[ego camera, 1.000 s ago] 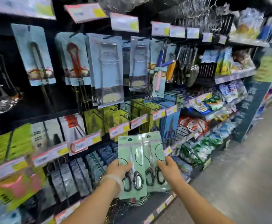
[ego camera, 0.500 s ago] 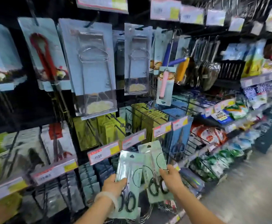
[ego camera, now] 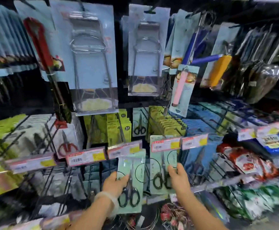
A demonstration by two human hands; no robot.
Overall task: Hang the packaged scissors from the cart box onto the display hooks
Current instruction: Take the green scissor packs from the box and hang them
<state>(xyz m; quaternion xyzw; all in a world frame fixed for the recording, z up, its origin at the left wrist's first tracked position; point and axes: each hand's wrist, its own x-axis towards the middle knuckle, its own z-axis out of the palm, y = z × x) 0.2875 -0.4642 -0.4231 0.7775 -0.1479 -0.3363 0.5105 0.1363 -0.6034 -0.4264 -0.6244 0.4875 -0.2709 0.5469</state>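
Place: we stand in a shop aisle.
Signs: we see price tags (ego camera: 85, 156) on hooks (ego camera: 153, 117), carded kitchen tools (ego camera: 92, 52), and stocked shelves (ego camera: 251, 163).

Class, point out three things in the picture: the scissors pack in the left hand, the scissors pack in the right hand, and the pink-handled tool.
Left scissors pack (ego camera: 139, 166): head view, card face.
Right scissors pack (ego camera: 157, 166): head view, card face.
Pink-handled tool (ego camera: 180, 85): head view, handle.

A single head-worn view looks forward and slightly down, close to the price tag rail (ego camera: 165, 144) of a shop display. Carded utensils hang above that rail, a shelf of bagged goods (ego camera: 245, 163) runs off to its right, and both forearms enter from below it.
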